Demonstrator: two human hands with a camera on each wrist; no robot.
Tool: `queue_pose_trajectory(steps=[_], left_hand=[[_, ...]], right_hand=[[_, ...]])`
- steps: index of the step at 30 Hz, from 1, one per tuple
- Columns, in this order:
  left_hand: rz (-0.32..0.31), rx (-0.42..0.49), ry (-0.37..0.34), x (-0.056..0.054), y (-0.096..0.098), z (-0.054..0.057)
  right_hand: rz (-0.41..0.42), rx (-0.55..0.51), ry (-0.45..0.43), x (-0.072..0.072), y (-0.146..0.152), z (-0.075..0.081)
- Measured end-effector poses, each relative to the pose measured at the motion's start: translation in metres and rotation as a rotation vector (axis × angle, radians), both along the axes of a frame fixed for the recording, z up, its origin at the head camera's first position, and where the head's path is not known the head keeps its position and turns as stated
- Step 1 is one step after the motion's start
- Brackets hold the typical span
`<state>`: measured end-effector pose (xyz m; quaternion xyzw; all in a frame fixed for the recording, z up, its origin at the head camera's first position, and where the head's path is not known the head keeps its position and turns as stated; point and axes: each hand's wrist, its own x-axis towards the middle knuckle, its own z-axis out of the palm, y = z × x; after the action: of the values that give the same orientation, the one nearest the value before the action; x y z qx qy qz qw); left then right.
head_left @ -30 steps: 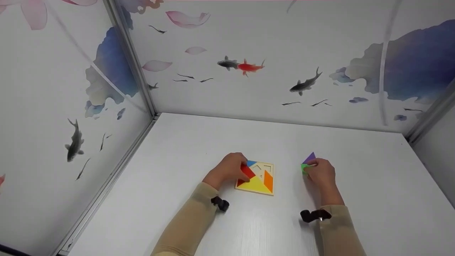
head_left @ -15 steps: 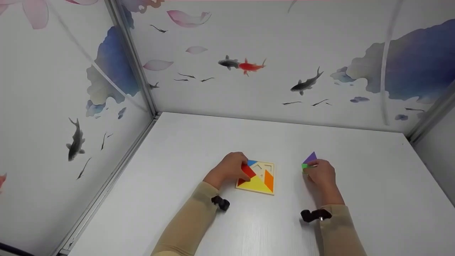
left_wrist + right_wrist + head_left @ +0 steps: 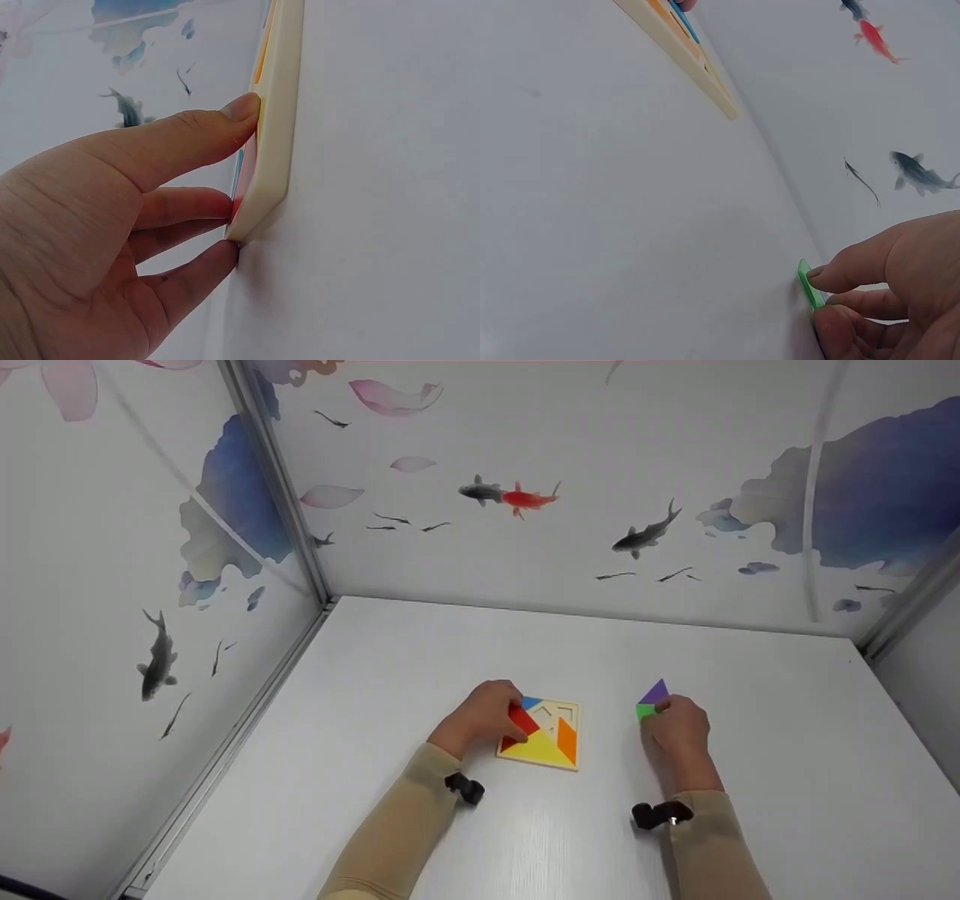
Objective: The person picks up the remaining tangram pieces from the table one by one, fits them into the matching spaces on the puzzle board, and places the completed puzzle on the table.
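On the white table, my left hand (image 3: 486, 711) holds the left side of a square wooden tangram board (image 3: 536, 766). Its thumb rests on top by the red piece (image 3: 523, 721), and the other fingers are at the board's edge, as the left wrist view shows. A yellow piece (image 3: 537, 750), an orange piece (image 3: 567, 744) and a blue piece (image 3: 531, 703) lie in the board; its upper right has bare recesses. Farther right, my right hand (image 3: 681, 729) pinches a small green tangram piece (image 3: 808, 283) low at the table. Just beyond it sits a purple triangle (image 3: 655, 691), partly covered by the fingers.
White table surface (image 3: 585, 832) lies between the hands and in front of them. Printed panels with fish stand at the back (image 3: 555, 562) and at the left (image 3: 97, 660), meeting at a metal corner post (image 3: 289, 502). Each wrist carries a black camera mount (image 3: 466, 789).
My right hand's fingers have shifted slightly on the green piece, and its visible outline has changed. The left hand and the board have stayed in place.
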<state>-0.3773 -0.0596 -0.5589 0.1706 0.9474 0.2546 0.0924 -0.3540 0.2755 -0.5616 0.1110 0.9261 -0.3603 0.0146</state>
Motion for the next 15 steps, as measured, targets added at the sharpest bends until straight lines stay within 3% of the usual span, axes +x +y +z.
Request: queue_pose_trajectory(steps=[15], left_hand=[[-0.009, -0.010, -0.004, -0.0016, 0.0006, 0.0019]], right_hand=[[-0.008, 0.039, 0.046, 0.0033, -0.0041, -0.0013]])
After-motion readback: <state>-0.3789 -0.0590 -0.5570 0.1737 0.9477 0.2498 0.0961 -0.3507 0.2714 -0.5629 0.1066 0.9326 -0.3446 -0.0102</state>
